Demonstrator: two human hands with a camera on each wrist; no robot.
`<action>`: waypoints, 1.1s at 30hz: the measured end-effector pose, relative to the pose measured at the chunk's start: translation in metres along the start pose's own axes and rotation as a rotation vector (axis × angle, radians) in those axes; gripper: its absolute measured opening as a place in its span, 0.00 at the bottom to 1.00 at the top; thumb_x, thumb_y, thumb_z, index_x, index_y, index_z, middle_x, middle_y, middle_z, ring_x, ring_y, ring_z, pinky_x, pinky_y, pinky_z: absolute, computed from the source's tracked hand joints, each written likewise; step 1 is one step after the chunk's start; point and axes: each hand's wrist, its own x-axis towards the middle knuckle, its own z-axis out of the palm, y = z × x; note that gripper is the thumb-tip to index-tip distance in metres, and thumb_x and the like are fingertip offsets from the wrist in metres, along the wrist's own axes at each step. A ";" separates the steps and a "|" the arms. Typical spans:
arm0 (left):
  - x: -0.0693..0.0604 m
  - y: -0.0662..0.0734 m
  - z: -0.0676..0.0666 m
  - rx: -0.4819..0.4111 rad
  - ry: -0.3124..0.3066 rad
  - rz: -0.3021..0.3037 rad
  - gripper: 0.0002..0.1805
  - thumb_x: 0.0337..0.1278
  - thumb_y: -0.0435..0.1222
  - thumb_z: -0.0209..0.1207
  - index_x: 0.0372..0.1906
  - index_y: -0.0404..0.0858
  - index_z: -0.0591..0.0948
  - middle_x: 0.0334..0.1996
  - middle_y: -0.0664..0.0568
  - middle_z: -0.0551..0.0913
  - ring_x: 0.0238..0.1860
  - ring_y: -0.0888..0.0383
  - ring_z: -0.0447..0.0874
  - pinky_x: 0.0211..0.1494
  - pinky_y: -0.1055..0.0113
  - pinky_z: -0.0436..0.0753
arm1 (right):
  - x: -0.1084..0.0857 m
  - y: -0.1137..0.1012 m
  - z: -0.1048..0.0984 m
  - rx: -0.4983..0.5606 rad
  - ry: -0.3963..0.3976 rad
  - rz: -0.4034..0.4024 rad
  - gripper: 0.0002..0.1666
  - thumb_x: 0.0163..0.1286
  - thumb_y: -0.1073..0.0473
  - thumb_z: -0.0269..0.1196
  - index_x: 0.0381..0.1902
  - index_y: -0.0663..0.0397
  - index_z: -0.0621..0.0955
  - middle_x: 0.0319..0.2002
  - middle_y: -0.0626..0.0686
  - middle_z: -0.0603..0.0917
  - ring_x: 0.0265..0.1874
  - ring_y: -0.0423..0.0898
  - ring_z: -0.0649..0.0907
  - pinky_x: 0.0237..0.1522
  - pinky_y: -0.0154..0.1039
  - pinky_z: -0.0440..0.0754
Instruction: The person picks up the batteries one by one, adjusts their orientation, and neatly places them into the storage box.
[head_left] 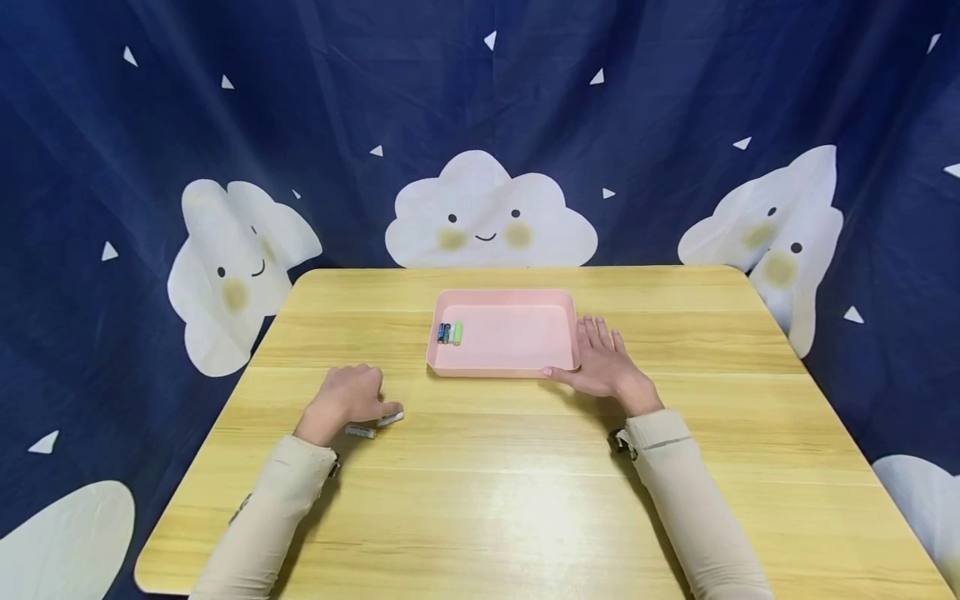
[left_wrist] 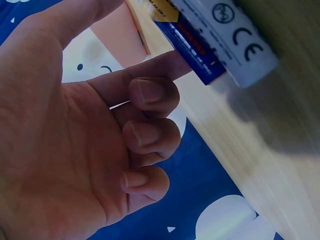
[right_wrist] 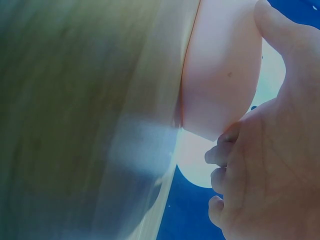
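My left hand [head_left: 351, 397] is at the left of the table, palm sideways. In the left wrist view, its index finger and thumb reach a blue-and-yellow battery [left_wrist: 192, 47], apparently pinching it, while the other fingers of the hand [left_wrist: 105, 145] curl free. A white battery [left_wrist: 240, 42] lies alongside. The head view has one battery [head_left: 361, 432] beneath the wrist and another [head_left: 391, 418] by the thumb. My right hand [head_left: 602, 363] rests against the right side of a pink tray [head_left: 502, 373], fingers extended, thumb at the front edge; the hand [right_wrist: 272, 150] is also beside the tray [right_wrist: 222, 75] in the right wrist view.
Two dark batteries [head_left: 444, 333] and a green one [head_left: 458, 333] lie at the left end inside the tray. The wooden table [head_left: 480, 483] has rounded far corners. Behind it hangs a dark blue curtain [head_left: 337, 100] with white clouds and triangles.
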 end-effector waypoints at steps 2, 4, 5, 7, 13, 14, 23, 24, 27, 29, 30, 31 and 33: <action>0.000 0.001 0.000 0.003 -0.004 0.003 0.33 0.56 0.60 0.67 0.10 0.48 0.64 0.12 0.59 0.61 0.16 0.60 0.62 0.22 0.64 0.65 | 0.000 0.000 0.000 -0.002 -0.001 0.000 0.72 0.69 0.20 0.50 0.81 0.70 0.38 0.83 0.68 0.35 0.83 0.67 0.37 0.81 0.64 0.34; 0.001 0.002 0.000 0.009 -0.010 0.007 0.33 0.56 0.60 0.67 0.11 0.48 0.64 0.12 0.59 0.61 0.16 0.60 0.61 0.22 0.64 0.65 | 0.001 0.000 0.000 -0.005 -0.002 0.000 0.72 0.69 0.20 0.50 0.81 0.70 0.38 0.83 0.68 0.35 0.83 0.67 0.37 0.81 0.64 0.34; 0.001 0.003 0.000 0.012 -0.011 0.011 0.32 0.56 0.59 0.67 0.11 0.48 0.64 0.13 0.59 0.61 0.16 0.60 0.61 0.22 0.64 0.65 | 0.001 0.000 0.000 -0.005 -0.003 0.000 0.72 0.69 0.20 0.50 0.81 0.70 0.38 0.83 0.68 0.36 0.83 0.67 0.37 0.81 0.64 0.34; 0.002 0.003 0.000 0.020 -0.013 0.020 0.31 0.56 0.59 0.67 0.12 0.48 0.64 0.13 0.59 0.61 0.16 0.60 0.61 0.22 0.65 0.64 | 0.001 0.000 0.000 -0.004 -0.004 0.000 0.71 0.69 0.20 0.50 0.81 0.70 0.38 0.83 0.68 0.36 0.83 0.67 0.37 0.81 0.64 0.34; 0.006 0.002 -0.001 0.035 -0.007 0.036 0.29 0.53 0.57 0.66 0.12 0.48 0.65 0.13 0.58 0.64 0.17 0.59 0.63 0.22 0.64 0.65 | 0.000 0.000 0.001 -0.002 -0.008 0.000 0.72 0.69 0.20 0.50 0.81 0.70 0.38 0.83 0.68 0.35 0.83 0.67 0.37 0.81 0.64 0.34; 0.006 0.002 0.000 0.035 -0.006 0.039 0.28 0.52 0.56 0.66 0.11 0.48 0.65 0.13 0.58 0.64 0.17 0.59 0.63 0.22 0.64 0.65 | 0.000 0.000 0.001 -0.003 -0.009 0.000 0.72 0.69 0.20 0.50 0.81 0.70 0.38 0.83 0.68 0.35 0.83 0.67 0.37 0.81 0.64 0.34; 0.013 -0.004 0.004 0.004 0.032 0.059 0.27 0.49 0.54 0.66 0.09 0.48 0.67 0.11 0.59 0.64 0.15 0.60 0.64 0.21 0.65 0.62 | 0.000 0.000 0.001 -0.009 -0.011 0.000 0.72 0.69 0.19 0.50 0.81 0.71 0.38 0.83 0.68 0.36 0.83 0.67 0.37 0.81 0.64 0.34; 0.013 -0.005 0.004 -0.003 0.039 0.064 0.26 0.49 0.54 0.66 0.09 0.49 0.67 0.11 0.59 0.64 0.15 0.60 0.64 0.21 0.65 0.62 | 0.000 0.000 0.001 -0.010 -0.010 0.001 0.72 0.68 0.19 0.50 0.81 0.71 0.38 0.83 0.68 0.36 0.83 0.67 0.37 0.81 0.64 0.35; 0.015 -0.007 0.004 -0.017 0.045 0.074 0.26 0.49 0.54 0.66 0.09 0.49 0.67 0.11 0.60 0.64 0.15 0.60 0.63 0.21 0.65 0.62 | 0.000 0.000 0.002 -0.013 -0.009 0.000 0.72 0.68 0.19 0.50 0.81 0.70 0.38 0.83 0.68 0.36 0.83 0.67 0.37 0.81 0.64 0.35; 0.016 -0.008 0.004 -0.022 0.049 0.081 0.26 0.49 0.54 0.66 0.09 0.49 0.67 0.11 0.60 0.63 0.15 0.60 0.62 0.21 0.66 0.62 | 0.001 0.000 0.002 -0.015 -0.010 0.000 0.72 0.68 0.19 0.50 0.81 0.70 0.38 0.83 0.68 0.36 0.83 0.67 0.37 0.81 0.64 0.35; 0.016 -0.008 0.004 -0.024 0.052 0.084 0.26 0.49 0.54 0.67 0.09 0.49 0.67 0.11 0.60 0.63 0.15 0.61 0.62 0.21 0.66 0.61 | 0.001 0.000 0.002 -0.014 -0.009 0.000 0.72 0.68 0.19 0.50 0.81 0.70 0.38 0.83 0.68 0.36 0.83 0.67 0.37 0.81 0.65 0.35; 0.017 -0.009 0.004 -0.024 0.056 0.087 0.26 0.49 0.54 0.67 0.09 0.49 0.67 0.11 0.60 0.63 0.15 0.61 0.62 0.21 0.66 0.61 | 0.001 0.001 0.002 -0.016 -0.008 0.000 0.72 0.68 0.19 0.50 0.81 0.70 0.38 0.83 0.68 0.36 0.83 0.67 0.37 0.81 0.64 0.35; 0.018 -0.009 0.004 -0.026 0.063 0.090 0.26 0.49 0.53 0.67 0.09 0.49 0.67 0.11 0.60 0.63 0.15 0.61 0.61 0.21 0.65 0.61 | 0.002 0.001 0.001 -0.016 -0.007 0.001 0.72 0.68 0.18 0.49 0.81 0.70 0.38 0.83 0.68 0.36 0.83 0.66 0.37 0.81 0.64 0.35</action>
